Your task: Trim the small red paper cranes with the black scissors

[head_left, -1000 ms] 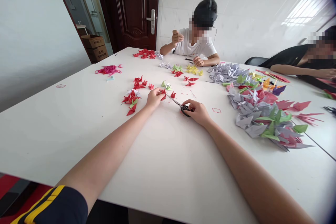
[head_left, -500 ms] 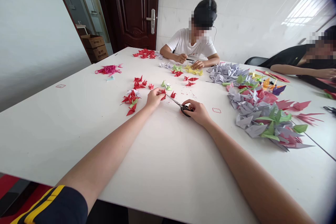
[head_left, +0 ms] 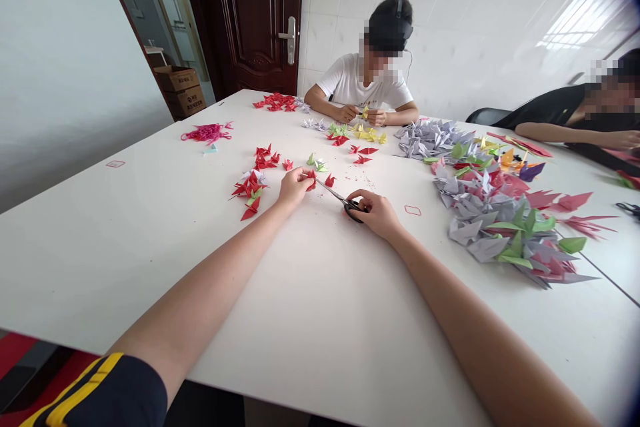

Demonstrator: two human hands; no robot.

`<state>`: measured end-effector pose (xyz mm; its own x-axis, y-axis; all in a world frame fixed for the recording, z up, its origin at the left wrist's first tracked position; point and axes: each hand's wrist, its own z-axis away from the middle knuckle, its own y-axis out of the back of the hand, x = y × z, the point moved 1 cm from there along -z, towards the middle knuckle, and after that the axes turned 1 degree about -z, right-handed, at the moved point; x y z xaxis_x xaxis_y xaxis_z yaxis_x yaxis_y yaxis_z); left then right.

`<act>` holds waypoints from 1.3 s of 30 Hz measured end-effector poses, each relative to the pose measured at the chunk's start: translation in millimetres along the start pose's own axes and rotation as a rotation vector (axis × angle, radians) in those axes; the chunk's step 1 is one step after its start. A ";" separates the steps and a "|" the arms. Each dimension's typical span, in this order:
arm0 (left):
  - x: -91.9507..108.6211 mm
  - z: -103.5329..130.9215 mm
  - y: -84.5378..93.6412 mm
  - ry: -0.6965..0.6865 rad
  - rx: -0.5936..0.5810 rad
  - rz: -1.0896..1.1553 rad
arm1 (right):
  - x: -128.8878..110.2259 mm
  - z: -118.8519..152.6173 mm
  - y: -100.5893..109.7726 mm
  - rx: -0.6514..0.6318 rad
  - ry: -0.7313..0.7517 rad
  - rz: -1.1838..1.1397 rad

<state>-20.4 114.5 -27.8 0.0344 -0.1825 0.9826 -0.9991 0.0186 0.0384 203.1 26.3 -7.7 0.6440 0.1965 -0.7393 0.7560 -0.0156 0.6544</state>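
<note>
Near the middle of the white table (head_left: 320, 320), my left hand (head_left: 295, 187) pinches a small red paper crane (head_left: 311, 179). The black-handled scissors (head_left: 336, 194) are gripped in my right hand (head_left: 374, 212), with their blade tips touching or right beside that crane. Another red crane (head_left: 330, 181) lies just right of it, behind the blades. To the left of my left hand sits a small group of red, white and green cranes (head_left: 253, 188). Tiny paper scraps (head_left: 367, 180) are scattered beyond the scissors.
Large piles of grey, green and pink cranes (head_left: 500, 213) cover the right side. Pink cord (head_left: 206, 133) lies at the back left. Across the table a person (head_left: 370, 83) holds a small yellow piece; another person (head_left: 565, 110) leans in at the right.
The person across the table has lifted a yellow piece between both hands. My own hands and the scissors have hardly moved.
</note>
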 end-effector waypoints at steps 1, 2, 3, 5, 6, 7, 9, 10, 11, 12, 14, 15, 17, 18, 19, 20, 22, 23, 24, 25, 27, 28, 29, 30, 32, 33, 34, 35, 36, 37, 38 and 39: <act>0.1 0.0 0.0 -0.002 0.000 -0.001 | 0.0 0.0 0.0 0.000 -0.001 0.002; 0.3 0.1 0.1 -0.004 -0.001 -0.001 | 0.1 -0.1 0.0 0.000 -0.001 0.003; 0.7 0.4 0.1 -0.004 -0.001 0.000 | 0.1 -0.1 0.0 -0.001 0.000 0.003; 1.6 1.0 0.1 0.000 0.001 0.004 | 0.1 -0.1 0.0 -0.001 0.000 -0.002; 2.0 1.3 0.1 0.003 0.004 0.004 | -0.1 0.0 0.0 0.001 -0.001 -0.004; 2.3 1.5 0.1 0.006 0.007 0.003 | -0.3 0.0 0.0 0.002 -0.002 -0.005; 2.4 1.6 0.0 0.010 0.011 0.002 | -0.9 0.0 0.1 0.005 -0.004 -0.005; 2.3 1.5 0.0 0.010 0.009 0.002 | -1.1 0.0 0.1 0.005 -0.005 -0.004; 2.0 1.3 0.0 0.010 0.006 0.004 | -1.2 -0.1 0.0 0.004 -0.006 -0.004; 1.8 1.1 0.1 0.009 0.004 0.006 | -1.2 -0.1 0.0 0.002 -0.005 -0.005; 1.6 0.9 0.2 0.008 0.001 0.009 | -0.8 -0.2 -0.1 0.000 -0.002 -0.006; 1.6 0.9 0.2 0.010 0.002 0.008 | -0.4 -0.2 -0.2 0.000 0.001 -0.006; 2.1 1.1 0.3 0.012 0.003 0.004 | 0.4 -0.2 -0.3 0.000 0.007 -0.008; 2.4 1.3 0.2 0.012 0.002 0.002 | 0.8 -0.2 -0.3 0.001 0.007 -0.009; 2.9 1.5 0.2 0.012 0.001 0.000 | 1.1 -0.1 -0.4 0.002 0.008 -0.010; 3.3 1.8 0.1 0.011 0.000 0.000 | 1.3 -0.1 -0.4 0.002 0.010 -0.010; 4.2 2.3 -0.1 0.012 0.000 0.001 | 1.2 0.0 -0.4 0.003 0.014 -0.011; 4.6 2.5 -0.2 0.015 0.003 0.001 | 1.0 0.0 -0.3 0.003 0.016 -0.013; 4.9 2.7 -0.3 0.019 0.006 0.002 | 0.7 -0.1 -0.3 0.002 0.015 -0.016; 5.2 2.8 -0.5 0.023 0.007 0.003 | 0.5 -0.1 -0.2 0.002 0.012 -0.019; 5.7 3.0 -0.7 0.027 0.008 0.011 | 0.2 -0.3 0.1 0.000 0.004 -0.030; 5.9 3.0 -0.8 0.026 0.005 0.019 | 0.2 -0.3 0.3 0.001 0.003 -0.036; 6.0 3.0 -0.9 0.023 0.003 0.030 | 0.4 -0.4 0.5 0.000 0.004 -0.043; 6.2 3.0 -0.8 0.019 0.001 0.042 | 0.6 -0.3 0.7 -0.001 0.007 -0.051; 6.4 3.0 -0.5 0.014 0.000 0.060 | 1.3 -0.1 0.9 0.000 0.012 -0.067; 6.5 3.1 -0.3 0.012 0.001 0.063 | 1.6 0.1 1.0 0.000 0.012 -0.073; 6.7 3.2 0.0 0.009 0.000 0.063 | 1.8 0.4 1.1 -0.001 0.012 -0.080; 6.9 3.4 0.2 0.005 -0.001 0.061 | 2.0 0.7 1.1 -0.003 0.011 -0.086; 7.2 3.7 0.5 0.002 -0.002 0.056 | 2.1 0.9 1.1 -0.004 0.010 -0.092; 7.6 4.1 0.8 -0.001 0.000 0.052 | 2.1 1.1 1.2 -0.004 0.010 -0.099; 8.1 4.6 1.1 -0.002 0.003 0.050 | 2.1 1.2 1.4 -0.005 0.011 -0.105; 8.8 5.2 1.4 -0.002 0.008 0.049 | 2.0 1.3 1.6 -0.004 0.012 -0.109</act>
<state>-21.6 107.8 -20.0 -0.0143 -0.1832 0.9830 -0.9997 0.0200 -0.0108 205.7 25.4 -8.4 0.5563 0.2086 -0.8044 0.8212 0.0106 0.5706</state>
